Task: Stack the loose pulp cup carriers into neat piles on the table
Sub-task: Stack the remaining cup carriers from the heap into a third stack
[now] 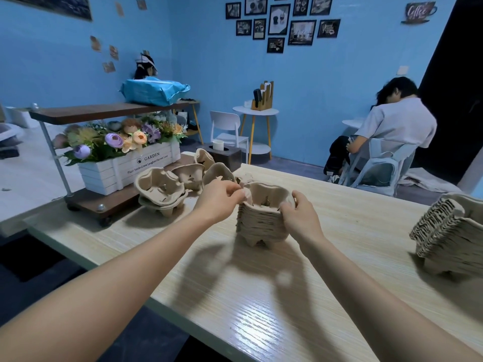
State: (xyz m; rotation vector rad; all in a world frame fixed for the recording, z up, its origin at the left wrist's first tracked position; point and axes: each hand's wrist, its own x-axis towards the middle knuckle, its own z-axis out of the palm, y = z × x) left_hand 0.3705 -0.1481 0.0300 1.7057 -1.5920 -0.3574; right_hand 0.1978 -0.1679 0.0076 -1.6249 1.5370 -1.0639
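Note:
A pile of nested pulp cup carriers (261,220) stands in the middle of the light wooden table (261,296). My left hand (219,197) pinches the left rim of the top carrier. On the right rim, my right hand (298,212) grips with curled fingers. A short pile of carriers (160,189) sits to the left. Behind it, several loose carriers (206,171) lie tilted or on their sides. A taller, leaning pile (449,231) stands at the right edge of the view.
A wooden two-level rack (104,202) with a white flower box (125,171) stands at the table's left end. A dark box holding a white cup (222,152) is behind the loose carriers. A person sits on a chair (386,163) beyond the table.

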